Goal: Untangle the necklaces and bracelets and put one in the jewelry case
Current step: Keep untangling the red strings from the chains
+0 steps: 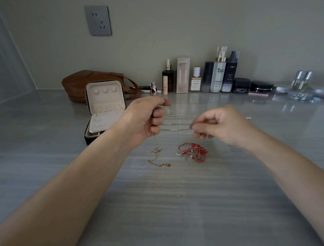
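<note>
Both forearms (pixel 76 182) come in low from the near edge and converge over the middle of the grey worktop (pixel 170 206), which lies bare and wide beneath them. Past that open stretch, a gold chain (pixel 156 158) trails in a loose curl on the surface, its upper end rising straight up into the left hand (pixel 148 119). Just right of it, apart from it, sit the red bracelets (pixel 193 152), bunched in a knot with a few pale beads.

The left hand hovers above the worktop, back turned outward, fingers curled into a closed grip with the thumb pressed against the forefinger on top; the gold chain hangs from under that fist. The right hand (pixel 224 125) is at about the same height, palm turned inward, thumb and forefinger pinched together on the ends of the silver chains (pixel 178 124), the other fingers loosely bent. Those thin strands run nearly level between the two hands; whether they all reach the left grip I cannot tell.

Behind the left wrist the case (pixel 105 99) stands open, lid upright, partly hidden by the arm. A brown bag (pixel 76 85) sits behind it, and a row of bottles (pixel 217 74) lines the wall, with a socket (pixel 98 20) above.
</note>
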`<action>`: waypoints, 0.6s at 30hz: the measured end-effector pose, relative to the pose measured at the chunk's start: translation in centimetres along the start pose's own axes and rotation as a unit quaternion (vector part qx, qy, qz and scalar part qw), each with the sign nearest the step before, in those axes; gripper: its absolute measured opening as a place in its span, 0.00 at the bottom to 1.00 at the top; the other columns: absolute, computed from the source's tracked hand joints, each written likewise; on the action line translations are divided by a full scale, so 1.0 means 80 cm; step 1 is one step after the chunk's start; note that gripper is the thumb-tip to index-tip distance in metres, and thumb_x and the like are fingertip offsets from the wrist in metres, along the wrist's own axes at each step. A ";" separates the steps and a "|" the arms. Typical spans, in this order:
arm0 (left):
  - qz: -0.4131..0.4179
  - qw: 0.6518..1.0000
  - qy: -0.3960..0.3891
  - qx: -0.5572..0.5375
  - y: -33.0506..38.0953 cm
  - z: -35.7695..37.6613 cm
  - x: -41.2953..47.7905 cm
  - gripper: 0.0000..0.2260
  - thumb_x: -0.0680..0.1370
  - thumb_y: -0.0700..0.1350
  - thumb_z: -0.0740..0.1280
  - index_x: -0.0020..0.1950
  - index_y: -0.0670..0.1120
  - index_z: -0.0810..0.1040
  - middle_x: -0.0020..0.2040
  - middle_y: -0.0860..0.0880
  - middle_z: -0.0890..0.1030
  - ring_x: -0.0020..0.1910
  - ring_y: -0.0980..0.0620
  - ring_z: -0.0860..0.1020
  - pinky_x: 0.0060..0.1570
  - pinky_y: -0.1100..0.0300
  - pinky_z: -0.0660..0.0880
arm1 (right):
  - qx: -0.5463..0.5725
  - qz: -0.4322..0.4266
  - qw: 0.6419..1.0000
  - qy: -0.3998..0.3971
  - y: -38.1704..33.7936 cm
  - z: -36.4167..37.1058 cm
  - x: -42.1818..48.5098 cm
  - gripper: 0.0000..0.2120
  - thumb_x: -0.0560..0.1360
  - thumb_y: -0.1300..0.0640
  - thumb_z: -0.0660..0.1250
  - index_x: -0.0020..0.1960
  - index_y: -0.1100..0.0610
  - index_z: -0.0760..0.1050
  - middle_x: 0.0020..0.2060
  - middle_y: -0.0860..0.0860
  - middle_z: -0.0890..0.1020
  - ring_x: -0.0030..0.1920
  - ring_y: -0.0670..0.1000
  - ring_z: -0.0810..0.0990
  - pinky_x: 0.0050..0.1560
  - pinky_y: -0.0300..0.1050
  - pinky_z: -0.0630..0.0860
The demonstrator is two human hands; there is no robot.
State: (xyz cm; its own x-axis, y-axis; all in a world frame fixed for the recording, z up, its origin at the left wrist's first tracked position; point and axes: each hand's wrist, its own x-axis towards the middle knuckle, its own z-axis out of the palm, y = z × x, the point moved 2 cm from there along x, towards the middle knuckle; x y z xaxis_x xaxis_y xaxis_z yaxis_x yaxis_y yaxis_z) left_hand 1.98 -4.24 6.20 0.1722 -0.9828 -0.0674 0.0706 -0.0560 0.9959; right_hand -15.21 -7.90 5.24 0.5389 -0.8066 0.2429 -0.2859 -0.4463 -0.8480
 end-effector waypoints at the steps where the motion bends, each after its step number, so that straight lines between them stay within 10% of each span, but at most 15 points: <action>1: 0.001 0.998 0.007 0.058 -0.001 -0.003 0.002 0.09 0.79 0.43 0.58 0.41 0.46 0.74 0.25 0.53 0.63 0.22 0.57 0.60 0.22 0.66 0.53 | 0.008 -0.002 1.000 0.006 0.000 0.000 0.000 0.03 0.72 0.64 0.69 0.41 0.58 0.80 0.27 0.46 0.82 0.28 0.41 0.79 0.34 0.31 0.75; 6: 0.037 0.889 0.029 0.456 -0.010 -0.016 0.004 0.07 0.76 0.44 0.64 0.42 0.46 0.80 0.34 0.49 0.75 0.29 0.52 0.69 0.28 0.64 0.64 | 0.058 -0.036 0.997 0.033 -0.006 -0.007 -0.003 0.07 0.73 0.66 0.67 0.42 0.56 0.79 0.29 0.47 0.83 0.31 0.43 0.80 0.36 0.34 0.77; 11: 0.049 0.773 -0.006 0.633 -0.022 -0.010 -0.006 0.13 0.73 0.50 0.68 0.56 0.46 0.78 0.58 0.49 0.79 0.57 0.48 0.76 0.58 0.54 0.73 | 0.048 -0.049 0.997 0.026 -0.008 -0.001 -0.002 0.07 0.73 0.67 0.67 0.42 0.56 0.79 0.31 0.49 0.82 0.32 0.43 0.79 0.37 0.32 0.76; 14: 0.124 0.834 -0.084 0.532 -0.015 0.012 -0.016 0.30 0.69 0.53 0.74 0.68 0.51 0.67 0.64 0.54 0.74 0.64 0.55 0.71 0.64 0.57 0.67 | 0.017 -0.048 0.999 0.018 -0.005 0.004 0.003 0.08 0.71 0.65 0.69 0.41 0.51 0.79 0.29 0.47 0.82 0.32 0.43 0.79 0.40 0.34 0.77; 18: 0.156 0.924 -0.099 0.335 -0.012 0.028 -0.020 0.09 0.73 0.49 0.70 0.51 0.48 0.76 0.38 0.50 0.80 0.35 0.58 0.76 0.36 0.66 0.71 | 0.013 -0.046 0.998 0.038 -0.002 0.006 0.006 0.10 0.71 0.63 0.70 0.42 0.50 0.73 0.26 0.45 0.80 0.30 0.42 0.78 0.42 0.39 0.75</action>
State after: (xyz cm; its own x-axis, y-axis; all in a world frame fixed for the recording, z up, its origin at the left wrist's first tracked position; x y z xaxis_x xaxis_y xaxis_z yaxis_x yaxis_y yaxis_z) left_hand -0.53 -3.02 5.52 -0.1072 -0.9786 0.1758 -0.5873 0.2050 0.7830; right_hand -14.49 -8.04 5.29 0.4993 -0.7907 0.3542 -0.2168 -0.5098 -0.8325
